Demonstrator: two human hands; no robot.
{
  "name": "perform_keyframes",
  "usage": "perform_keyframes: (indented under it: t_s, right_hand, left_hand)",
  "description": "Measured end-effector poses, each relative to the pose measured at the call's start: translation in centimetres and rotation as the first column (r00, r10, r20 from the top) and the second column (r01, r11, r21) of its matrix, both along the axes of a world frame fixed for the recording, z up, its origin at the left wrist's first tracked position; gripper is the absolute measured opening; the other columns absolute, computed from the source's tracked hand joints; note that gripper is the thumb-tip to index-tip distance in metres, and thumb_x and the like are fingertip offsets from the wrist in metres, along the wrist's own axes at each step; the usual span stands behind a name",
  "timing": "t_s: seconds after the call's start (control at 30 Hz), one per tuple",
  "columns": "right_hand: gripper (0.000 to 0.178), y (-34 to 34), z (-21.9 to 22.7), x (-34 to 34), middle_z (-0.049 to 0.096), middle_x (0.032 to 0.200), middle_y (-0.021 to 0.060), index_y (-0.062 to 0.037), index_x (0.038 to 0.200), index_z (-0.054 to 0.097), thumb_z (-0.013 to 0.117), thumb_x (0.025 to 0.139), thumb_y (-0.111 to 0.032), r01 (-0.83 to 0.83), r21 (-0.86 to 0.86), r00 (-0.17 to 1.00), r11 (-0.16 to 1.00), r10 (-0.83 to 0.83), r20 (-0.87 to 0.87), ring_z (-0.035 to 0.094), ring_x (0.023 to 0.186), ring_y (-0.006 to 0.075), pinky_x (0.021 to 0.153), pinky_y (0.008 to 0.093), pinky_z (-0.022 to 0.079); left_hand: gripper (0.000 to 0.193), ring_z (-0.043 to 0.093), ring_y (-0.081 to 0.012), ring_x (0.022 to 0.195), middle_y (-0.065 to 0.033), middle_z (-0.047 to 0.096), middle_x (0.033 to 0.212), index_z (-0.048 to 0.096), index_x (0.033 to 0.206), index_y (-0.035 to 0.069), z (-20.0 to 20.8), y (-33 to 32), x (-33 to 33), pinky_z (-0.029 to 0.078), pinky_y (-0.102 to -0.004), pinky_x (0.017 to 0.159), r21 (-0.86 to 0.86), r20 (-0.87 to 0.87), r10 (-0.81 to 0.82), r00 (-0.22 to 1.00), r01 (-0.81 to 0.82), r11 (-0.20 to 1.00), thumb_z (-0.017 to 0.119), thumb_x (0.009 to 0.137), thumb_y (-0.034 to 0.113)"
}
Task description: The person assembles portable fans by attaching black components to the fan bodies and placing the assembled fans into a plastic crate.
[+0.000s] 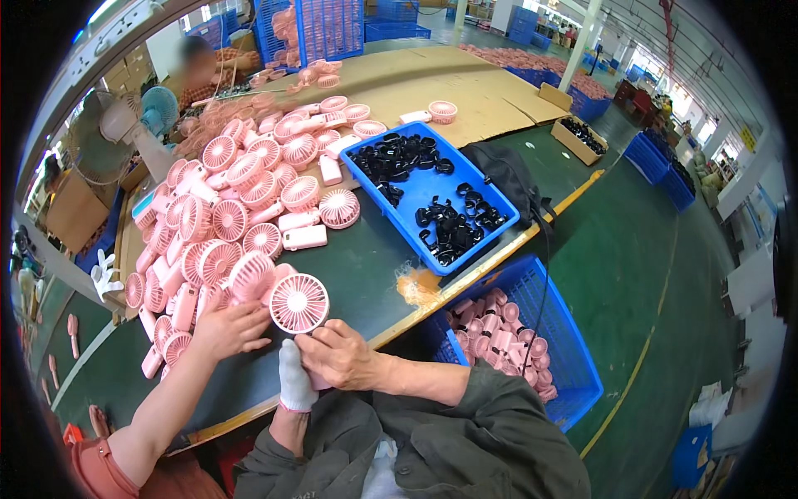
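Close to my body, a pink handheld fan [299,304] is held upright, its round grille facing up. My left hand [297,376], in a white glove, is closed around its handle. My bare right hand [339,356] grips the same fan just below the head, fingers curled in. The fingers hide most of the handle. Beyond the fan, a big heap of pink handheld fans [245,170] covers the left part of the table. To the right, a blue tray [366,185] holds many small black plastic parts [453,224] in two piles.
A co-worker's hand [237,328] reaches into the heap from the left, beside my left hand. Below the table edge stands a blue crate [573,366] with pink fans. A black bag [511,179] lies behind the tray. Another person [218,71] sits at the far left.
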State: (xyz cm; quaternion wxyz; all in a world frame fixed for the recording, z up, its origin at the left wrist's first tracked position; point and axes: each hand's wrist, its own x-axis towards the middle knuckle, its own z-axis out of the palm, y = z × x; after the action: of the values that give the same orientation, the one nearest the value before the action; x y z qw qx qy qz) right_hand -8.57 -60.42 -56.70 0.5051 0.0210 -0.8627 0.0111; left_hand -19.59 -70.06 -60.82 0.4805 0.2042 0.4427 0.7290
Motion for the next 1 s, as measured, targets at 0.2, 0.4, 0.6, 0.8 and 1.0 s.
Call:
perform_keyframes:
  t_s: [0.2, 0.4, 0.6, 0.8, 1.0]
  right_hand:
    - [0.022, -0.1, 0.5, 1.5, 0.060, 0.103, 0.0154, 0.0031, 0.088, 0.059, 0.071, 0.069, 0.000, -0.025, -0.368, 0.990, 0.929, -0.027, -0.136, 0.060, 0.083, 0.0299, 0.071, 0.0385, 0.047]
    - [0.014, -0.6, -2.2, 3.5, 0.060, 0.091, 0.0127, 0.0015, 0.085, 0.061, 0.070, 0.077, -0.005, 0.035, -0.604, 0.997, 0.796, -0.069, -0.034, 0.057, 0.081, 0.0292, 0.072, 0.0370, 0.046]
    - [0.020, -0.5, -3.4, 3.1, 0.059, 0.093, 0.0171, 0.0042, 0.089, 0.061, 0.061, 0.088, -0.016, -0.049, -0.868, 0.997, 0.494, 0.072, -0.015, 0.060, 0.083, 0.0303, 0.074, 0.0370, 0.048]
    - [0.060, 0.3, -3.2, 3.5, 0.052, 0.052, 0.0024, -0.0026, 0.075, 0.059, 0.043, 0.097, -0.056, -0.214, -0.864, 0.945, -0.456, 0.126, -0.301, 0.049, 0.037, 0.0123, 0.035, 0.0242, 0.038]
    - [0.055, 0.0, -2.8, 3.6, 0.052, 0.050, 0.0037, -0.0008, 0.077, 0.060, 0.048, 0.096, -0.050, -0.263, -0.750, 0.915, -0.607, 0.090, -0.394, 0.046, 0.034, 0.0107, 0.030, 0.0229, 0.035]
  left_hand:
    - [0.021, 0.058, -0.0147, 0.062, -0.0048, 0.059, 0.079, 0.057, 0.093, 0.002, 3.4, 0.7, 1.1, 0.047, -0.0276, 0.053, 0.023, -0.157, 0.097, 0.983, -0.095, 0.995, 0.055, 0.092, 0.023]
    - [0.023, 0.056, -0.0162, 0.051, -0.0063, 0.056, 0.064, 0.056, 0.083, 0.001, 3.1, -0.3, 0.6, 0.046, -0.0282, 0.044, -0.166, -0.089, 0.027, 0.996, -0.041, 0.985, 0.056, 0.090, 0.023]
    - [0.027, 0.058, -0.0119, 0.055, -0.0046, 0.060, 0.073, 0.061, 0.093, 0.001, 3.1, 1.7, 1.7, 0.047, -0.0259, 0.047, -0.175, -0.109, -0.035, 0.993, 0.015, 0.984, 0.048, 0.096, 0.025]
    - [0.070, 0.061, -0.0210, 0.054, -0.0096, 0.063, 0.070, 0.060, 0.096, 0.003, 3.4, 3.3, 2.7, 0.052, -0.0302, 0.052, -0.207, 0.172, -0.360, 0.917, 0.391, 0.897, 0.019, 0.099, 0.059]
    - [0.065, 0.061, -0.0192, 0.051, -0.0100, 0.063, 0.069, 0.061, 0.095, 0.001, 2.5, 3.0, 2.8, 0.052, -0.0290, 0.048, -0.185, 0.271, -0.379, 0.885, 0.435, 0.881, 0.023, 0.102, 0.053]
